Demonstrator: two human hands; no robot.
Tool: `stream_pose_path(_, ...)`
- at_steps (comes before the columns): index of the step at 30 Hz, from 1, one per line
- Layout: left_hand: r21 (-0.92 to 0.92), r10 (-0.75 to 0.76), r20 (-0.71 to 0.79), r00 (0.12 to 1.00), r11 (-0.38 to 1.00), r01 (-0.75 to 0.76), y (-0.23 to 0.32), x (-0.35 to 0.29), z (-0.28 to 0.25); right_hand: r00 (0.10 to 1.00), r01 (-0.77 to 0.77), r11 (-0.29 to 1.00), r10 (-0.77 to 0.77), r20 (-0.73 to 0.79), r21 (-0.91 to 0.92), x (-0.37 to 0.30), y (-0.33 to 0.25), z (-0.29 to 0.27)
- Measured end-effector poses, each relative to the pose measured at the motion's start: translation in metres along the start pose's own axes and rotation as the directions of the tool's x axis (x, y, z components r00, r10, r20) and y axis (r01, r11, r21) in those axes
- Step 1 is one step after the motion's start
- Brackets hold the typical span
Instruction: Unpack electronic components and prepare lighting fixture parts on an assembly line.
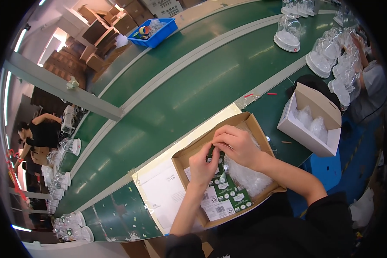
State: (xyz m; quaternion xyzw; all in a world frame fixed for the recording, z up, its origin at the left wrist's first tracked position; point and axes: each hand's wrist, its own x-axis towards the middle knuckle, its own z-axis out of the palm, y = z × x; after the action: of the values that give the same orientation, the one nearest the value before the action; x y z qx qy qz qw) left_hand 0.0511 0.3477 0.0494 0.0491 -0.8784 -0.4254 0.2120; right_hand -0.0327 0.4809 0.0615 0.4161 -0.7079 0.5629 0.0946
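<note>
My left hand (203, 167) and my right hand (237, 145) meet over a shallow cardboard tray (186, 151). Thumbs and fingers of both are pinched together at the same spot, and whatever is between them is too small or hidden to make out. Beneath them in the tray lie green and white printed cards (224, 195), spread over one another. A heap of clear plastic bags (250, 177) fills the tray's right side, partly covered by my right forearm.
White flat cardboard (161, 193) lies left of the tray. An open white box (288, 118) with clear-wrapped pieces stands at right. Across the green conveyor (172, 92) are a blue bin (152, 38) and a clear dome on a white base (288, 36). More domes and co-workers are at both sides.
</note>
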Motion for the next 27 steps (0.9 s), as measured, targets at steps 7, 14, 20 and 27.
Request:
stream_pose_path(7, -0.031, -0.054, -0.012, 0.998, 0.998, 0.054, 0.005, 0.000, -0.001, 1.000, 0.012, 1.000, -0.012, -0.003, -0.008, -0.002, -0.001, 0.000)
stream_pose_path(14, -0.033, -0.034, 0.067, 0.997, 0.999, 0.036, 0.000, -0.001, -0.001, 1.000, 0.014, 0.999, -0.013, 0.016, -0.049, -0.004, 0.001, 0.000)
stream_pose_path(20, -0.082, -0.057, 0.061, 0.997, 0.995, 0.062, 0.000, 0.002, -0.002, 1.000, -0.011, 1.000, 0.011, 0.002, -0.016, -0.001, 0.001, 0.000)
stream_pose_path(27, -0.268, -0.128, 0.115, 0.985, 0.951, 0.154, 0.000, 0.003, -0.002, 0.997, -0.083, 0.997, 0.083, -0.003, 0.013, 0.000, 0.005, -0.001)
